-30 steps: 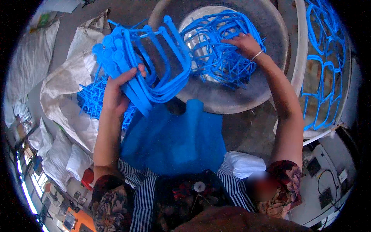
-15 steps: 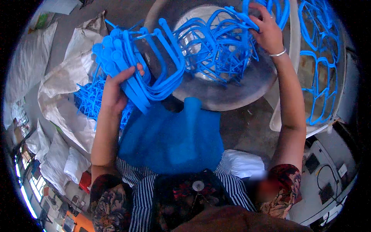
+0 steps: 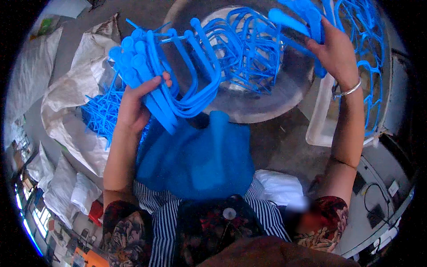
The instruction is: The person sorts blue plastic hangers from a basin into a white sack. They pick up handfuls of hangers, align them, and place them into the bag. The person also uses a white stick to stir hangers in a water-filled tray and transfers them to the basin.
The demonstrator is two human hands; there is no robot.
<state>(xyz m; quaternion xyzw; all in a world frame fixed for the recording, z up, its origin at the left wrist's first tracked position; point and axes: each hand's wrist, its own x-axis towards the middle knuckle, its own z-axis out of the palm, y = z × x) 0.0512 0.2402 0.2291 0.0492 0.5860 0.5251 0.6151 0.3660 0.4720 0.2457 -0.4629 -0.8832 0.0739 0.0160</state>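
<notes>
**Both hands engaged on blue plastic frames above round basin**

Left hand [image 3: 133,104] closed around a stacked bundle of blue frames [image 3: 169,75], thumb across the near face; the bundle's long bars run from near-left to far-right, tilted, rounded ends pointing far-left; right hand [image 3: 336,53] raised at far right, fingers curled on a single blue piece [image 3: 296,20] lifted from the tangled heap [image 3: 244,49] in the round grey basin [image 3: 267,102]; the heap lies between the hands, nearer the right; the single piece sits well right of the bundle, its length roughly crosswise. A white sack [image 3: 71,107] at left holds more blue mouldings [image 3: 100,113]; a white tray [image 3: 322,124] stands right of the basin; blue lattice pieces [image 3: 367,58] at far right; no legible labels discernible; blue cloth [image 3: 195,160] lies on the lap.
</notes>
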